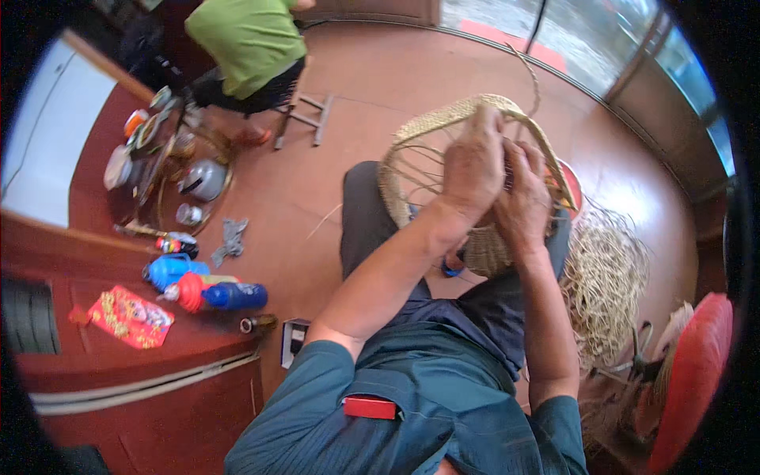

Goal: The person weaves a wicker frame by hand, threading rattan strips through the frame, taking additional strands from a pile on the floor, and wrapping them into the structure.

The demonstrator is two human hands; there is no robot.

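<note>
- Basket (pixel 434 119): between knees — brace steady.
- Right hand (pixel 524 194): curled at basket, grip hidden, can't tell.
- Left hand (pixel 473 162), slightly farther: same — likely wants even tension.
- Far cord (pixel 535 85): keep untangled.

2 hands (pixel 473 162) on pale woven frame (pixel 419 123)

You had daylight from the glass door (pixel 582 24), upper right, glare on the floor (pixel 625 186) below, curved edges, black corners.
</note>
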